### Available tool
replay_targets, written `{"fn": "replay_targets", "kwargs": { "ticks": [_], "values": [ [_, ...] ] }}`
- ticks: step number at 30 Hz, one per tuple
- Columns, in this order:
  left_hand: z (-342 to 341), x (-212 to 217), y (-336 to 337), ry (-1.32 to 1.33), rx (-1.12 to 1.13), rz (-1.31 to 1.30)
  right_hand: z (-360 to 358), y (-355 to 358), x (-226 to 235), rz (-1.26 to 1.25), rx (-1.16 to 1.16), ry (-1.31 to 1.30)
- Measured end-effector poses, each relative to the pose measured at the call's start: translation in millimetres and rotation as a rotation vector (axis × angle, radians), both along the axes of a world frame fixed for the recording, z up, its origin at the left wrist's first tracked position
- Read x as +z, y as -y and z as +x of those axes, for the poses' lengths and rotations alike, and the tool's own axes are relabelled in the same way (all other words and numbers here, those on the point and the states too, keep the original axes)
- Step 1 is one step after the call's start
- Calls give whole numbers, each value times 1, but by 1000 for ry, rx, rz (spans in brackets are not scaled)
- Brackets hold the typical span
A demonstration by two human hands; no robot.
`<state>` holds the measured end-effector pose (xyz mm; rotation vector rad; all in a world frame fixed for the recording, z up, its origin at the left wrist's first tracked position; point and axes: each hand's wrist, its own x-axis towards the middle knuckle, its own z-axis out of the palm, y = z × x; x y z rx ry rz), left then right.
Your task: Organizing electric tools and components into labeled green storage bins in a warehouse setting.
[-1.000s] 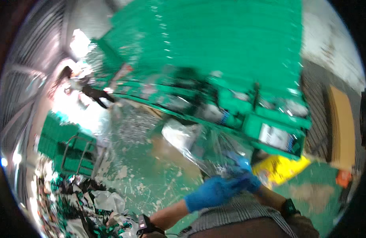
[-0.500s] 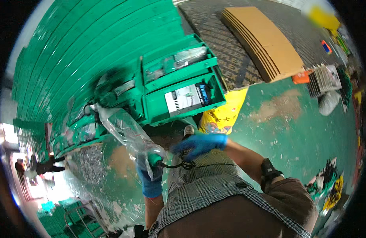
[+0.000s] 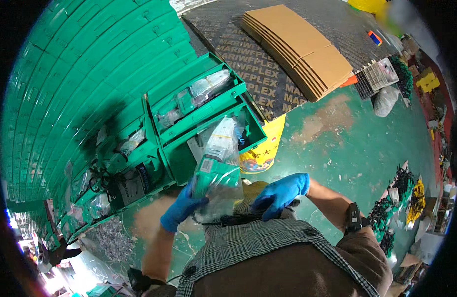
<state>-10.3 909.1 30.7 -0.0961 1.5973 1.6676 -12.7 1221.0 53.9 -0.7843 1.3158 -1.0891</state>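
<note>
My left hand (image 3: 184,205), in a blue glove, grips a green power tool (image 3: 208,180) wrapped in a clear plastic bag. The bag's pale upper end leans over an open green case (image 3: 188,153) in front of me. A black power cord (image 3: 233,218) runs from the lower end of the tool across my apron. My right hand (image 3: 283,195), also gloved in blue, is curled over the cord with its fingers pointing down. In the case lies a printed sheet (image 3: 194,148), partly hidden behind the bag.
Green cases stand stacked on the left (image 3: 89,59). More open cases (image 3: 188,96) hold bagged tools. Flat brown cardboard (image 3: 302,52) lies on a dark board (image 3: 268,84). A yellow sack (image 3: 263,156) stands under its edge. Black and yellow parts (image 3: 392,215) lie on the floor at right.
The bagged tool has swung up and right, from hanging beside the cases to leaning over the near one. My right hand has moved right and slightly down. The view has shifted.
</note>
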Motion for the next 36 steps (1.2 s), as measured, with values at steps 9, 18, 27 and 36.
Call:
{"fn": "replay_targets", "kwargs": {
  "ticks": [9,18,27,36],
  "values": [
    [-106,-81,18,-556,-428,-132,-36,31,-39,63,-404,-853],
    [-134,-133,26,-1367,-454,-1354,-86,97,-113,46,-488,-1439],
    [-152,-131,28,-1210,-499,-1412,-73,115,-125,182,-407,-1268],
    [-92,-124,39,-1311,-273,-809,-84,123,-152,226,-698,-1260]
  ]
}}
